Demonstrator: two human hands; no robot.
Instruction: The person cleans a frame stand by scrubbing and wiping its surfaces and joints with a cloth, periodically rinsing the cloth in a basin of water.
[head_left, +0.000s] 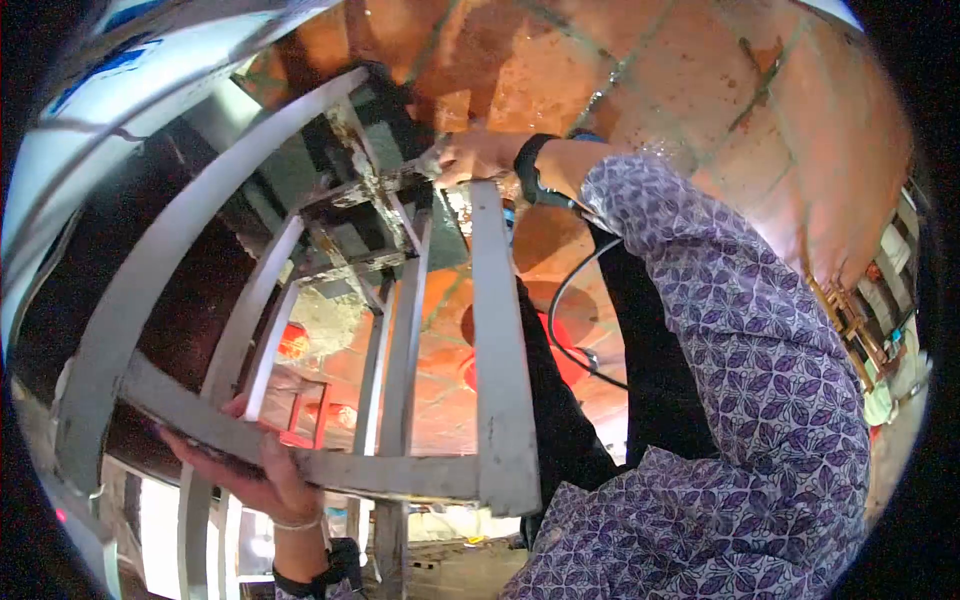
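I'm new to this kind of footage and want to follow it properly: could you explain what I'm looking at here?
There is no machine here, only a person's two bare hands. The single picture comes from a camera worn on the person's head, looking forward and down; its wide lens makes straight things look bent.

The left hand, at lower left, grips the near rail of a grey slatted frame. The right hand reaches to the frame's upper end; its grip is partly hidden. The patterned purple sleeve belongs to the same person.

Below is an orange tiled floor, with shiny, wet-looking patches. A red object shows beneath the frame, too hidden to identify, with a black cable curving in front of it.
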